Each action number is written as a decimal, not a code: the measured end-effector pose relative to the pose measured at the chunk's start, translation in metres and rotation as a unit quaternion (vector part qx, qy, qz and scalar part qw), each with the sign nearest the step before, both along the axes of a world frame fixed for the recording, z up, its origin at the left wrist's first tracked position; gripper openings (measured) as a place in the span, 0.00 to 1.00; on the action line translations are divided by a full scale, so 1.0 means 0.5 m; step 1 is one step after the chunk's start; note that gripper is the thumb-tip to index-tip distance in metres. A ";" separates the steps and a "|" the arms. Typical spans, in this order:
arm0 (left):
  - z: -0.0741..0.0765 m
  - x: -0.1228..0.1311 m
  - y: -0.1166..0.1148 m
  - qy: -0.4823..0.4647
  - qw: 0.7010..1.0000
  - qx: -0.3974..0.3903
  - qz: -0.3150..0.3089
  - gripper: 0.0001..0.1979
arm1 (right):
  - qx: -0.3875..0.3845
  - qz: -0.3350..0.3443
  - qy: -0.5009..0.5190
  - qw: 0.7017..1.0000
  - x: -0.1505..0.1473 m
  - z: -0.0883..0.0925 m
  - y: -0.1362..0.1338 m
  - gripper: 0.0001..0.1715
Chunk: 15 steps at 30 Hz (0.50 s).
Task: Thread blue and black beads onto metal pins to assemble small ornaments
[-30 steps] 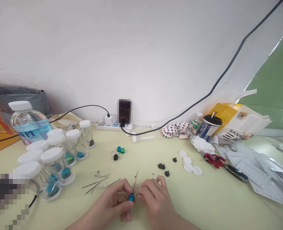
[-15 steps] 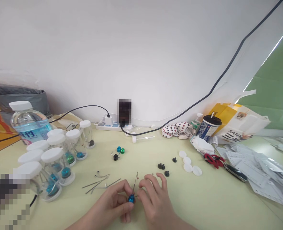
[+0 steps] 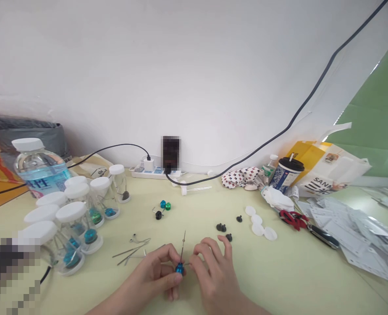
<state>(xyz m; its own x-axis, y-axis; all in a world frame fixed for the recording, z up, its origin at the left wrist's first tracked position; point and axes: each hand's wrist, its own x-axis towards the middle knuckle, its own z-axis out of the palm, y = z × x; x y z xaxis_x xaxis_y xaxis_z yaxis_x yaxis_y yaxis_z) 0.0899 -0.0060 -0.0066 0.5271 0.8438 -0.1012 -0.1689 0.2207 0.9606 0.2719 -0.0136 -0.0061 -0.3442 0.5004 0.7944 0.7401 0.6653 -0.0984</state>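
Near the front edge of the table, my left hand [image 3: 159, 273] pinches a small shiny blue metal part [image 3: 179, 268] between thumb and fingers. A thin metal rod [image 3: 182, 247] stands up from that part, with a small bead-like piece partway along it. My right hand [image 3: 212, 271] is just to the right, its thumb and index finger closed on a short thin pin [image 3: 187, 264] that reaches the side of the blue part. The other fingers of my right hand are raised and curled.
Lidded clear jars [image 3: 90, 236] and a large bottle [image 3: 43, 170] stand left. Loose metal rods [image 3: 131, 252] lie left of my hands. Black knobs [image 3: 228, 237], white discs [image 3: 257, 229], red-handled pliers [image 3: 293, 220] and flat packets [image 3: 361, 236] lie right.
The rod with the blue part has shifted slightly up and is more upright. My right hand has moved a little to the right, while the table items stay in place.
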 end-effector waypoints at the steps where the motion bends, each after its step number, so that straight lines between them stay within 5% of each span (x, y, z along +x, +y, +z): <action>1: 0.001 0.000 0.000 -0.001 1.000 -0.002 -0.001 0.12 | -0.004 -0.002 0.001 1.000 0.001 -0.001 0.000 0.13; 15: 0.000 -0.001 0.004 -0.003 1.000 0.001 -0.010 0.12 | -0.019 0.021 0.019 0.999 0.000 0.003 0.001 0.12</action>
<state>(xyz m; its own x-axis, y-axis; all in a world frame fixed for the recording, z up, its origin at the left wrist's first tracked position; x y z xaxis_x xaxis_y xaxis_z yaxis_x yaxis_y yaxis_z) 0.0892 -0.0039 -0.0067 0.5443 0.8333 -0.0969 -0.1697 0.2224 0.9601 0.2719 -0.0132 -0.0048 -0.3353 0.5166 0.7879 0.7061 0.6914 -0.1529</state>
